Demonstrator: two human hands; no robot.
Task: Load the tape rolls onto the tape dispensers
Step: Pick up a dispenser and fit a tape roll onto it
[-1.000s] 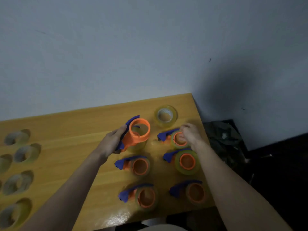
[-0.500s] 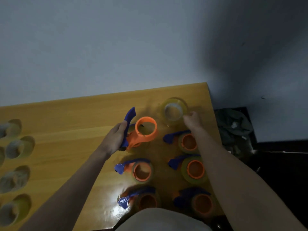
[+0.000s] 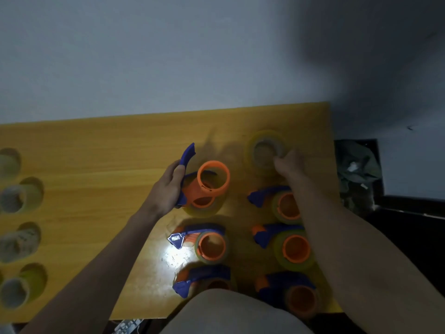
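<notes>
My left hand (image 3: 168, 189) grips the blue handle of an orange tape dispenser (image 3: 212, 179), held tilted above the yellow table (image 3: 96, 150) with its bare orange hub facing up. A loaded dispenser (image 3: 204, 206) lies right beneath it. My right hand (image 3: 287, 165) pinches the near rim of a loose clear tape roll (image 3: 261, 150) lying flat at the table's far right. Several loaded dispensers, blue handles and orange hubs inside clear tape, lie in two columns below, among them one at centre (image 3: 210, 244) and one at right (image 3: 293, 249).
Several loose tape rolls (image 3: 21, 198) line the table's left edge. A grey wall runs behind the table. A dark bag (image 3: 356, 169) lies on the floor past the right edge. My pale-clothed knee (image 3: 231, 312) covers part of the near edge.
My right hand left the top right loaded dispenser and reached back to the loose roll, now pinching its rim. My left hand kept its grip on the empty dispenser, tilting it slightly.
</notes>
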